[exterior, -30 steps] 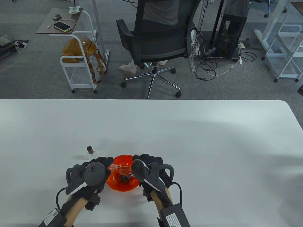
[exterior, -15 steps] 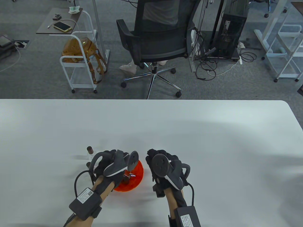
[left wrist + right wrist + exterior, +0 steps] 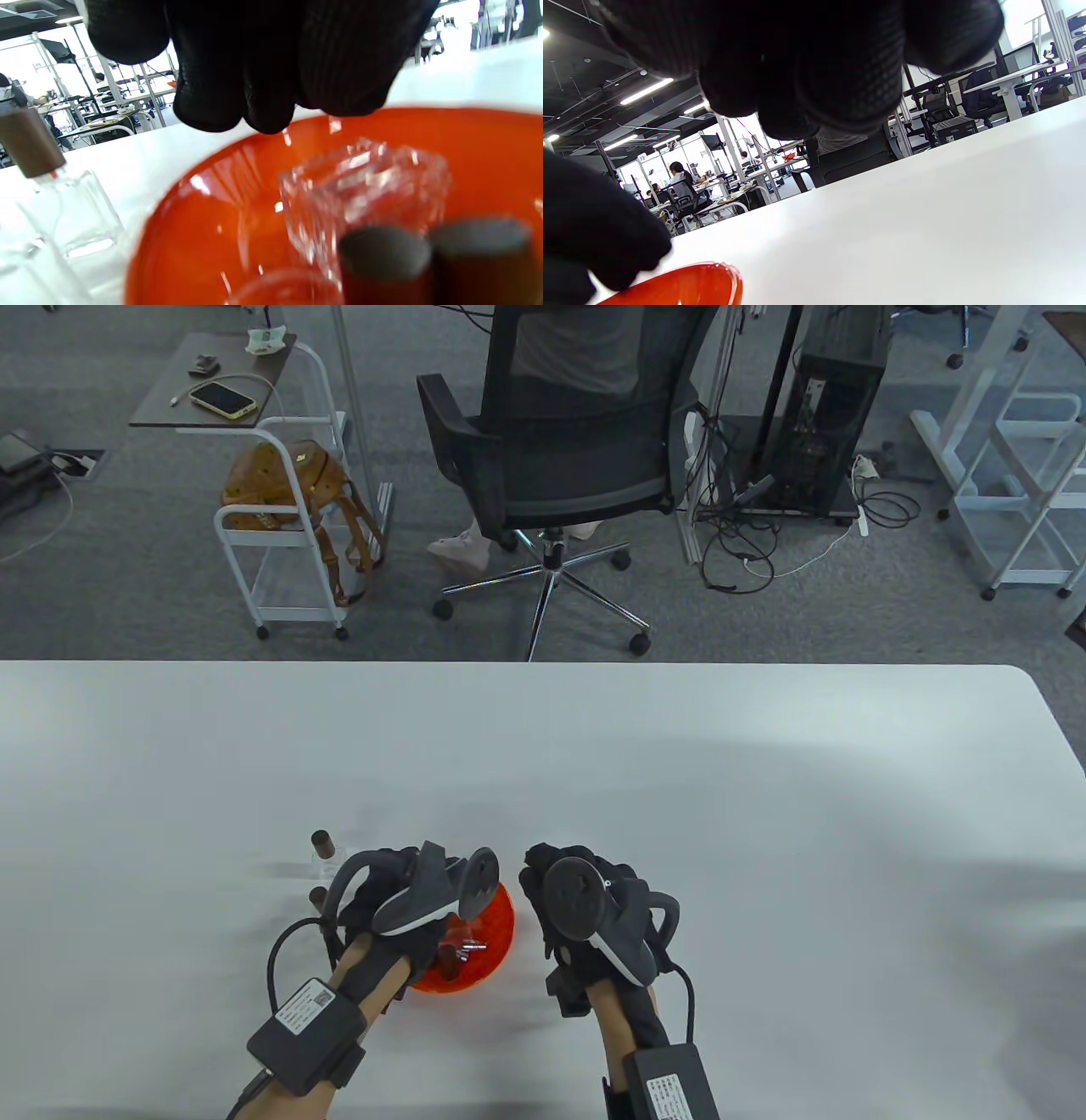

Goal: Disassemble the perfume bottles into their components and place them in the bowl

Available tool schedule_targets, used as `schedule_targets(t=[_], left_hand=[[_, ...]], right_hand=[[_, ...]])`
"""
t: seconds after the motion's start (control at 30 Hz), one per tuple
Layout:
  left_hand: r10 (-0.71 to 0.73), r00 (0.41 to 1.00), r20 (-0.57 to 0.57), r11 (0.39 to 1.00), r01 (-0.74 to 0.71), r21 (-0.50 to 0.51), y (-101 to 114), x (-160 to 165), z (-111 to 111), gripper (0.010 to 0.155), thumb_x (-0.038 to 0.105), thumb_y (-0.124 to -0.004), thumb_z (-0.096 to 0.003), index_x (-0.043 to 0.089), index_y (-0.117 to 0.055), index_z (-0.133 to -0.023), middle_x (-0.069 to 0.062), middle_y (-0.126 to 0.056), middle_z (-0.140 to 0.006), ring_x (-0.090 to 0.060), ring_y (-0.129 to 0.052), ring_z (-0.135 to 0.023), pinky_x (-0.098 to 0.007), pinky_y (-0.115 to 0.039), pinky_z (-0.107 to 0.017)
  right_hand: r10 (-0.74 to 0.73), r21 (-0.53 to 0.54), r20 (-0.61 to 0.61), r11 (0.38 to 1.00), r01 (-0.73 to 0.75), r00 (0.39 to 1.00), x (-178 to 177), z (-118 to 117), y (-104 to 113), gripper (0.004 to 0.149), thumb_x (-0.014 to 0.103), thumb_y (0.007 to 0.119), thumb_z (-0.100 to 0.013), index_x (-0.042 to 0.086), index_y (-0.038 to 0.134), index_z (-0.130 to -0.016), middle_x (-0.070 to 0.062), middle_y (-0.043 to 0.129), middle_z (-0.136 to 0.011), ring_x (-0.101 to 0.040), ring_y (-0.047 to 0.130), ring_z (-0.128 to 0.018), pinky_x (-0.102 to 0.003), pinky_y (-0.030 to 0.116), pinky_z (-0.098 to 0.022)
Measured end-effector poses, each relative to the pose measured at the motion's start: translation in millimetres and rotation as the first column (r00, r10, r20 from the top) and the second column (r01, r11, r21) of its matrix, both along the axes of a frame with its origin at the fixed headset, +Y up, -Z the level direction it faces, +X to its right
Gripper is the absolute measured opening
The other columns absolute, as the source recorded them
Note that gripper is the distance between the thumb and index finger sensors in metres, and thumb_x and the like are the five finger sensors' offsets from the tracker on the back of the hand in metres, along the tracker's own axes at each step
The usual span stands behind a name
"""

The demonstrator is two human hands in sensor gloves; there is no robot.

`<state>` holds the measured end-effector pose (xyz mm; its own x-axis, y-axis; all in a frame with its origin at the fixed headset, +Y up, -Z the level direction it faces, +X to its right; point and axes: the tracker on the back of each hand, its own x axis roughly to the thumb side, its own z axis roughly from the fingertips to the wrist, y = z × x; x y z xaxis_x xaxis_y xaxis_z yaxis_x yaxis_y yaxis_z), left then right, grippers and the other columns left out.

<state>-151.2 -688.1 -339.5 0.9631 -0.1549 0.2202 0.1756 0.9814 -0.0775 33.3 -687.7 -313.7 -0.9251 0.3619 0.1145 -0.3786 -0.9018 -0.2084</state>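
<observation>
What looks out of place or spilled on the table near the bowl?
Nothing stands out. The orange bowl holds a clear glass bottle body and brown caps. One capped perfume bottle stands upright on the table, beside the bowl.

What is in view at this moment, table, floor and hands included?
Round translucent orange bowl: one, on the white table near its front edge, partly under the left hand.
Clear square glass bottle body: one, lying in the bowl.
Dark brown cylindrical caps: two, in the bowl beside the glass body.
Small silver metal parts: a few, in the bowl.
Clear glass perfume bottle with brown cap: one, upright, left of the bowl; a second brown cap shows nearer the hand.
White table: one.
Black mesh office chair: one, beyond the table.
White cart with brown bag: one, on the far left of the floor.
Left hand: black glove, above the bowl, fingers hang holding nothing.
Right hand: black glove, right of the bowl.
</observation>
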Motion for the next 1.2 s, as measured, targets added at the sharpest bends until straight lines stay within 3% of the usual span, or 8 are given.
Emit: schedule_targets(t=[0.17,0.3,0.4,0.5,0.63,0.8,1.03,1.2], left_hand=[[0.155,0.986,-0.061,0.985,-0.15,0.084,47.5,-46.5,7.7,0.056,0.039,-0.089,-0.0409,0.027,-0.087,-0.096,-0.006,-0.098,-0.095,-0.03,-0.102,-0.076,-0.053,-0.074,-0.06],[0.307,0.941,-0.144,0.939,-0.275,0.206,70.6,-112.7,11.5,0.056,0.039,-0.089,-0.0415,0.025,-0.088,-0.096,-0.007,-0.098,-0.095,-0.032,-0.101,-0.075,-0.054,-0.074,-0.06],[0.43,0.876,-0.218,0.892,-0.376,0.249,57.0,-163.7,8.0,0.057,0.038,-0.089,-0.0417,0.024,-0.087,-0.097,-0.008,-0.098,-0.095,-0.032,-0.101,-0.075,-0.055,-0.073,-0.06],[0.486,0.834,-0.262,0.871,-0.438,0.221,30.3,-191.4,-2.6,0.059,0.038,-0.09,-0.0414,0.024,-0.085,-0.098,-0.008,-0.096,-0.096,-0.034,-0.1,-0.077,-0.056,-0.072,-0.061],[0.481,0.808,-0.341,0.862,-0.507,0.015,-17.6,-206.3,-28.1,0.066,0.038,-0.091,-0.041,0.025,-0.075,-0.104,-0.009,-0.089,-0.103,-0.037,-0.095,-0.083,-0.058,-0.068,-0.064],[0.484,0.8,-0.353,0.818,-0.557,-0.142,-51.8,-202.2,-49.7,0.069,0.04,-0.092,-0.0403,0.032,-0.071,-0.106,-0.005,-0.086,-0.105,-0.038,-0.091,-0.088,-0.059,-0.065,-0.066],[0.467,0.816,-0.342,0.828,-0.539,-0.156,-67.8,-200.4,-60.8,0.056,0.041,-0.093,-0.0389,0.036,-0.085,-0.094,-0.002,-0.096,-0.097,-0.037,-0.093,-0.084,-0.059,-0.066,-0.065],[0.526,0.791,-0.312,0.802,-0.584,-0.128,-53.0,-200.0,-58.6,0.053,0.042,-0.093,-0.0389,0.035,-0.087,-0.091,-0.003,-0.097,-0.096,-0.038,-0.095,-0.083,-0.06,-0.067,-0.065]], right_hand=[[0.016,-0.009,-0.013,1.0,-0.016,1.0,-2.9,1.4,-1.0,0.046,0.049,0.077,-0.037,0.03,0.089,-0.078,0.002,0.101,-0.073,-0.01,0.105,-0.04,-0.051,0.083,-0.05],[0.021,-0.016,-0.026,1.0,-0.022,0.999,-6.1,2.5,-1.7,0.046,0.049,0.077,-0.037,0.03,0.089,-0.077,0.002,0.101,-0.073,-0.01,0.106,-0.04,-0.051,0.083,-0.05],[0.029,-0.03,-0.036,0.999,-0.03,0.999,-8.2,3.7,-3.3,0.046,0.049,0.077,-0.037,0.03,0.088,-0.078,0.002,0.101,-0.073,-0.01,0.106,-0.04,-0.051,0.083,-0.05],[0.035,-0.036,-0.037,0.999,-0.037,0.999,-8.6,3.7,-4.3,0.046,0.049,0.077,-0.037,0.03,0.089,-0.078,0.002,0.101,-0.073,-0.01,0.106,-0.041,-0.051,0.083,-0.05],[0.033,-0.058,-0.035,0.998,-0.035,0.999,-7.7,2.6,-6.6,0.047,0.049,0.077,-0.037,0.03,0.089,-0.078,0.002,0.101,-0.073,-0.01,0.106,-0.041,-0.051,0.083,-0.05],[0.038,-0.084,-0.026,0.996,-0.04,0.999,-4.7,-0.5,-9.7,0.047,0.049,0.077,-0.037,0.03,0.089,-0.078,0.002,0.101,-0.073,-0.01,0.106,-0.041,-0.051,0.083,-0.051],[0.025,-0.113,-0.014,0.993,-0.026,1.0,-1.0,-4.4,-13.5,0.047,0.05,0.076,-0.037,0.03,0.089,-0.078,0.003,0.101,-0.074,-0.01,0.106,-0.042,-0.051,0.083,-0.051],[0.02,-0.112,-0.016,0.993,-0.021,1.0,-0.3,-4.2,-13.0,0.047,0.049,0.076,-0.037,0.03,0.089,-0.078,0.002,0.101,-0.073,-0.01,0.106,-0.042,-0.051,0.083,-0.051]])
